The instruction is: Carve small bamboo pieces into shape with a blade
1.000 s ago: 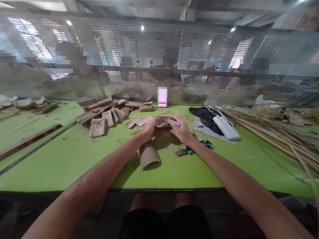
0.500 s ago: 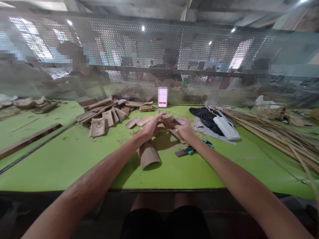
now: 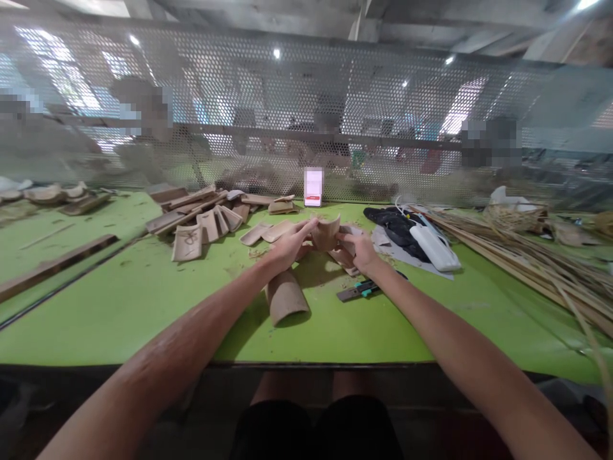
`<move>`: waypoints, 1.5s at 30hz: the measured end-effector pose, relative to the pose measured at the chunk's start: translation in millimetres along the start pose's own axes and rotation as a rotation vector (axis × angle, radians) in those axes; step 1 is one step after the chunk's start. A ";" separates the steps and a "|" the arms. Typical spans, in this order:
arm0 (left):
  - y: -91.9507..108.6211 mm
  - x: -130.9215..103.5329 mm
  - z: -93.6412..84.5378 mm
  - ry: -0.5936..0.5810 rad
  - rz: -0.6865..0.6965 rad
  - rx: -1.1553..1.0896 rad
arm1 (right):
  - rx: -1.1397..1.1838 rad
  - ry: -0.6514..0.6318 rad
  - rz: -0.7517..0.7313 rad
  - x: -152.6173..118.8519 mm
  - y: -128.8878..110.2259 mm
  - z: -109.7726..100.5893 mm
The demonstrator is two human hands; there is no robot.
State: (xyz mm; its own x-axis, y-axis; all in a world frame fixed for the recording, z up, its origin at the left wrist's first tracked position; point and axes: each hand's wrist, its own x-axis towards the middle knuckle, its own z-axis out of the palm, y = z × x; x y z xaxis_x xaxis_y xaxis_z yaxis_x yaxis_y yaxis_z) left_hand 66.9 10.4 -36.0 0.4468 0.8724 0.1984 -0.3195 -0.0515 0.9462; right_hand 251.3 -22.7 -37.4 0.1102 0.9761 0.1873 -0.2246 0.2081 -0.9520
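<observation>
Between my two hands a curved piece of bamboo [image 3: 327, 234] is held up above the green table, its hollow side turned partly toward me. My left hand [image 3: 293, 244] grips its left edge, thumb and fingers closed on it. On its right edge, the fingers of my right hand [image 3: 360, 250] pinch it. Below my left wrist lies a larger half-round bamboo piece [image 3: 287, 299], arched side up. A utility knife [image 3: 359, 291] with a black and teal handle rests under my right wrist. Another bamboo piece [image 3: 343, 260] lies partly hidden behind my right hand.
Cut bamboo pieces [image 3: 188, 243] are heaped at the back left. A lit phone [image 3: 313, 187] stands against the perforated metal screen [image 3: 268, 128]. To the right are black gloves [image 3: 395, 233], a white power bank-like block [image 3: 435, 247] and long bamboo strips [image 3: 507, 255]. People sit beyond the screen.
The held bamboo piece has been tilted up, so more of its curved face now shows. My right hand has shifted slightly right and down along its edge.
</observation>
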 end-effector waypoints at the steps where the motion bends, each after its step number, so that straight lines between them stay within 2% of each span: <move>1: 0.1 -0.1 0.6 0.010 -0.002 -0.003 | -0.014 -0.001 -0.007 -0.5 0.2 0.3; 5: 0.4 0.4 1.8 0.033 -0.010 -0.020 | -0.053 -0.022 0.012 -0.1 2.1 1.4; 8: 1.0 0.5 2.1 0.036 -0.028 -0.039 | -0.065 0.010 0.020 2.3 5.5 1.4; 17: -6.5 2.1 -0.6 -0.019 0.005 -0.021 | -0.099 0.055 0.056 8.8 16.6 0.7; 22: -2.2 -1.0 -0.3 -0.029 0.029 0.110 | -0.353 0.122 -0.136 11.3 17.6 -4.2; 27: 12.0 -10.4 4.4 -0.109 0.063 0.300 | -0.491 0.113 -0.175 12.0 17.6 -7.4; 32: 13.2 -10.1 3.8 -0.014 0.144 0.320 | -0.568 0.128 -0.255 14.1 19.5 -8.5; 35: 10.0 -7.8 3.0 0.050 0.184 0.337 | -0.635 0.167 -0.419 12.4 17.3 -8.2; 38: 7.0 -6.4 3.6 0.090 0.236 0.340 | -0.744 0.130 -0.597 8.0 12.8 -6.1; 42: 4.4 -6.3 4.3 0.093 0.288 0.364 | -0.821 0.081 -0.663 2.0 8.7 -2.4; 45: 3.7 -6.3 4.3 0.050 0.287 0.369 | -0.841 0.059 -0.710 -2.2 7.5 1.0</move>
State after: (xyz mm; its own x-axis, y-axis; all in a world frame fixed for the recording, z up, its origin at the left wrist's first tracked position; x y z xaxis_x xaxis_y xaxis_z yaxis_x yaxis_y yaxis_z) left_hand 66.6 2.6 -32.7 0.3402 0.8192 0.4618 -0.1020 -0.4560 0.8841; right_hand 248.4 -23.2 -44.7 0.0043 0.6419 0.7668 0.6366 0.5896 -0.4971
